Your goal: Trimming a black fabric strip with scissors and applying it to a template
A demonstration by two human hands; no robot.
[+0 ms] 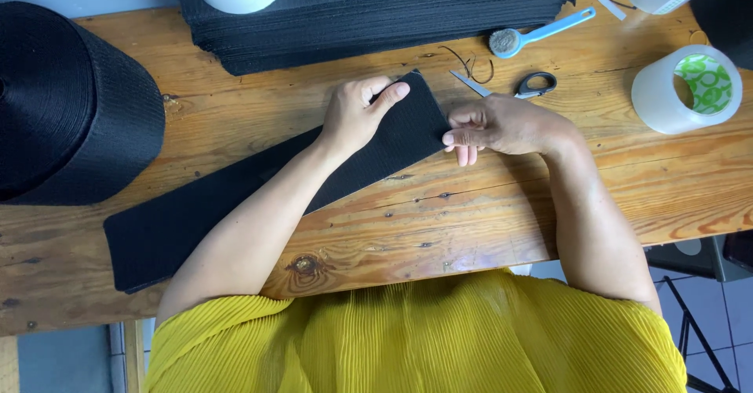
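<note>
Here, low in the frame, our yellow pleated top (416, 338) fills the near edge. Just above it, a long black strip of webbing (204, 216) lies slantwise across the wooden table (439, 220), from lower left up to centre. Our left hand (359, 114) presses flat on its upper end; our right hand (502, 129), fingers curled, pinches that end's right edge. Beyond lie scissors (524, 85), a blue brush (541, 34), tape rolls (689, 89) at right, and stacked black pieces (353, 16) along the top.
</note>
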